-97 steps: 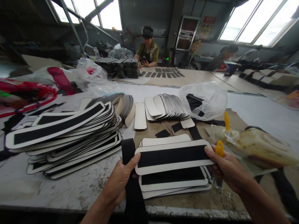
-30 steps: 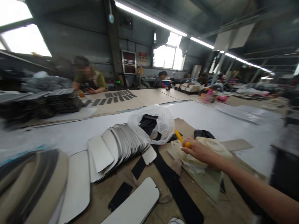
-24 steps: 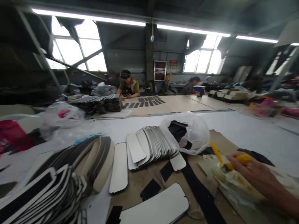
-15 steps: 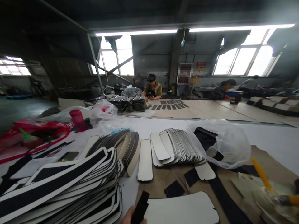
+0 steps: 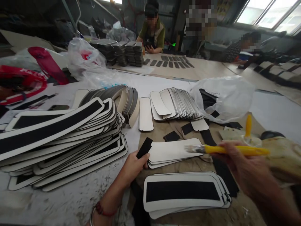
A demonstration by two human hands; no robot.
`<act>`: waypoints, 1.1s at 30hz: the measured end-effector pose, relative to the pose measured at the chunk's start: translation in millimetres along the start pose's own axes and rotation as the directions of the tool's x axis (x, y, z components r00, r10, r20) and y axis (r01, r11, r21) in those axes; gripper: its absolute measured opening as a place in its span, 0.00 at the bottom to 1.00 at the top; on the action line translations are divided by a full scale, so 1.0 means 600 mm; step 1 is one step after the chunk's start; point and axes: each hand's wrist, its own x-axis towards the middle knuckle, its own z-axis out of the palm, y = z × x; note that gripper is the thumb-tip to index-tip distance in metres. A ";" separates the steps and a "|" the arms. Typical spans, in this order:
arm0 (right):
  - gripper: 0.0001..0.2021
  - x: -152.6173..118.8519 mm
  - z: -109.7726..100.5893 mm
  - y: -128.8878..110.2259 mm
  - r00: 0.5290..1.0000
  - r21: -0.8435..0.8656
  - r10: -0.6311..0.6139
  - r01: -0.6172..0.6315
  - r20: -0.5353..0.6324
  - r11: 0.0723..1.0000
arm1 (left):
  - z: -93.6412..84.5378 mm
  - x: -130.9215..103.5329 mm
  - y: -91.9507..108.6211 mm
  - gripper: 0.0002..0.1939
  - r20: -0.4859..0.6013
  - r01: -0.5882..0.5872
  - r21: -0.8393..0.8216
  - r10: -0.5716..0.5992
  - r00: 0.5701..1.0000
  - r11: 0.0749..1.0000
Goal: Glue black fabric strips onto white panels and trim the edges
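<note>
My right hand is closed round the yellow handle of a paintbrush, whose bristles lie over the right part of a plain white panel. That panel tops a small stack. At the stack's left end, my left hand pinches a black strip, its fingers by the panel's edge. Nearer to me rests another small stack of white panels with a black strip on the top one. Whether the bristles touch the panel I cannot tell.
A tall pile of black-and-white panels stands at left. Behind are curved panels, a white panel row and a clear plastic bag. At right, another yellow handle rises from a container. A person sits across the table.
The view has tilted down. My right hand has come into view with the paintbrush, over the white panel. My left hand still holds the black strip.
</note>
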 end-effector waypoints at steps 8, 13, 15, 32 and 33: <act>0.13 -0.045 0.176 0.026 0.965 0.205 0.101 -0.153 0.242 0.967 | -0.005 0.000 0.000 0.21 0.039 0.031 -0.092 -0.028 0.999 0.995; 0.13 -0.039 0.189 0.045 0.965 0.209 0.132 -0.181 0.227 0.961 | -0.005 0.009 -0.006 0.24 0.024 0.076 -0.147 -0.074 0.997 0.986; 0.12 -0.038 0.193 0.048 0.963 0.203 0.138 -0.187 0.231 0.961 | -0.004 0.011 -0.006 0.22 0.029 0.084 -0.164 -0.081 0.996 0.983; 0.09 -0.004 0.077 0.055 0.936 -0.551 -0.321 0.345 0.144 0.760 | 0.001 0.012 -0.013 0.20 -0.047 0.079 -0.122 -0.086 0.995 0.989; 0.09 0.000 0.068 0.053 0.926 -0.586 -0.345 0.365 0.151 0.724 | 0.001 0.012 -0.013 0.21 -0.048 0.083 -0.115 -0.089 0.995 0.990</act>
